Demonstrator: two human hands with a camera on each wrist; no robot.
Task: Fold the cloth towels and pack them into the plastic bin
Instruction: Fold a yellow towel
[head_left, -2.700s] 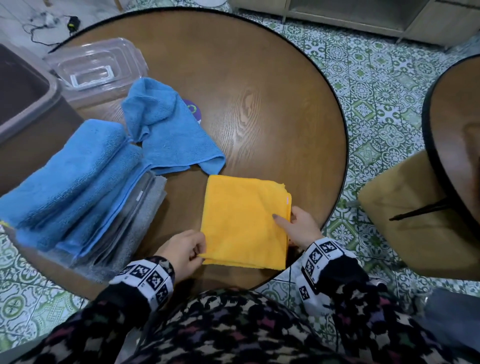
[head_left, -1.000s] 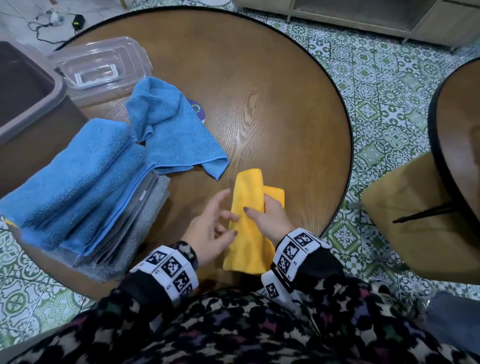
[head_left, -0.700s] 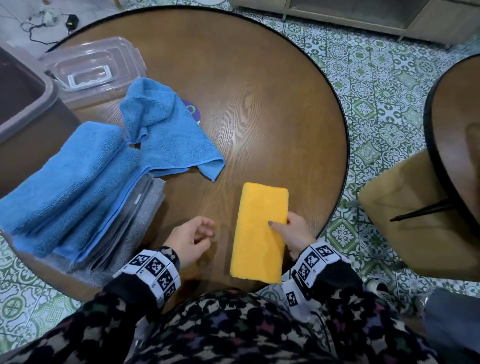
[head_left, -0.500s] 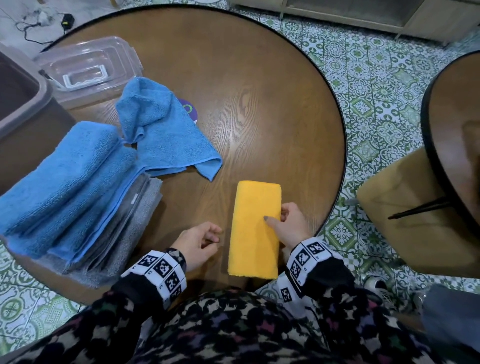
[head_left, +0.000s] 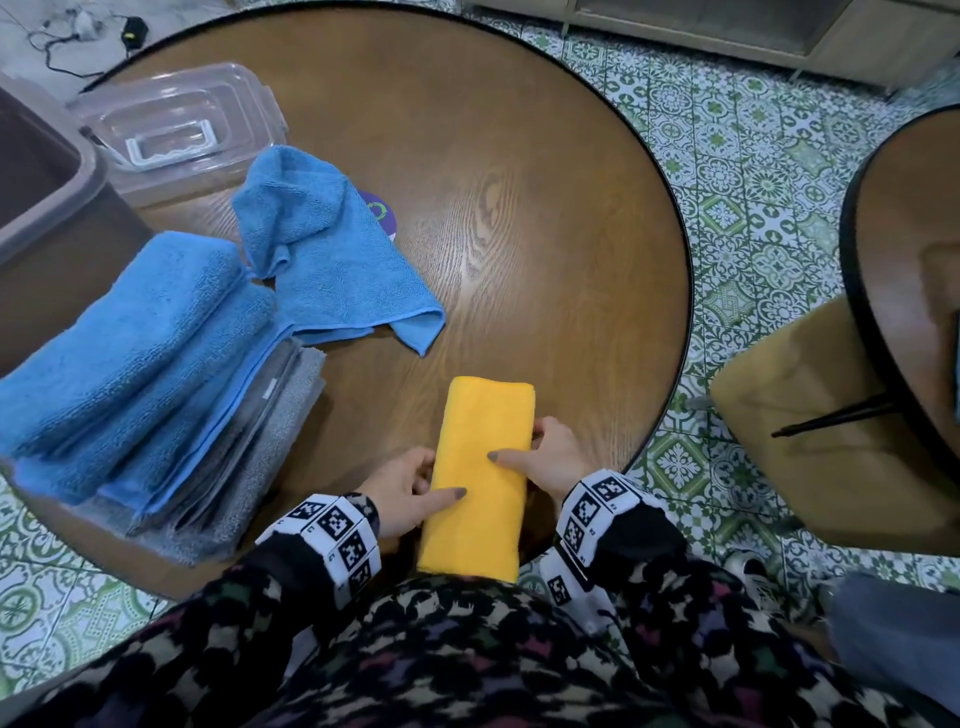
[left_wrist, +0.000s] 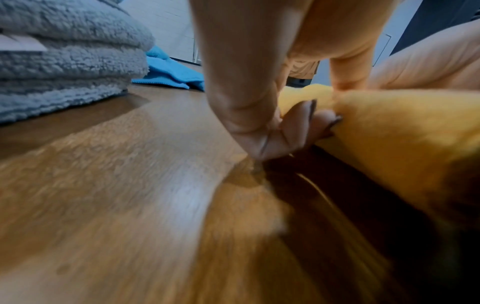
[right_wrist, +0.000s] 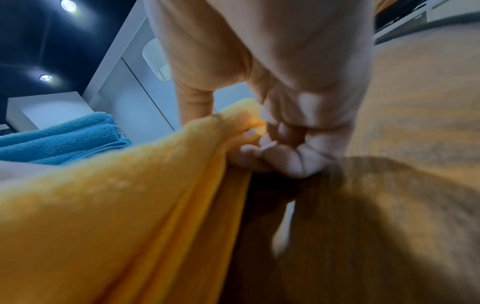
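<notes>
Both hands grip the yellow towel (head_left: 480, 467) from opposite long edges: left hand (head_left: 402, 486) with its thumb laid across the top and fingers tucked at the edge, right hand (head_left: 550, 457) likewise, thumb on top, fingers curled under the far side. Towel lies as a narrow strip at the near edge of the table (head_left: 519, 182), its near end overhanging slightly toward the person. Judged step: folding of this towel is nearly complete; one crosswise fold appears to remain, or a lift toward the bin (head_left: 47, 192) at far left. Either move calls for keeping the layers pinched so the strip does not spring open. Left wrist view confirms fingertips (left_wrist: 298, 123) pressed into the towel's edge at table level, which the head view cannot resolve. Right wrist view shows fingers (right_wrist: 272, 152) folded beneath several stacked layers. Only the head view shows the surroundings: loose blue towel (head_left: 332, 260), folded stack (head_left: 140, 364) of blue and grey, clear lid (head_left: 176, 130) beside the bin.
</notes>
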